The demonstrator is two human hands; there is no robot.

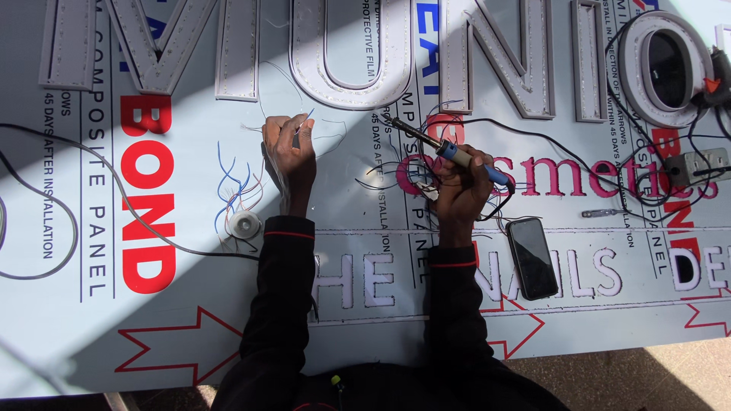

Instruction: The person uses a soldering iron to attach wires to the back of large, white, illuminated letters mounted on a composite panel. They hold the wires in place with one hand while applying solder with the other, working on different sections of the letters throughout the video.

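Note:
My left hand [290,154] pinches thin wires [304,120] just below the big grey channel letters [346,53] on the white sign panel [68,304]. My right hand [461,190] grips a soldering iron [449,151] with a blue handle, its dark tip pointing up and left toward the left hand. A black cord runs from the iron off to the right. Both arms wear black sleeves with red cuff stripes.
A small solder spool [244,224] with loose blue and red wires lies left of my left wrist. A black phone [532,257] rests right of my right arm. A grey power socket [697,165], a small screwdriver [607,213] and black cables sit at right.

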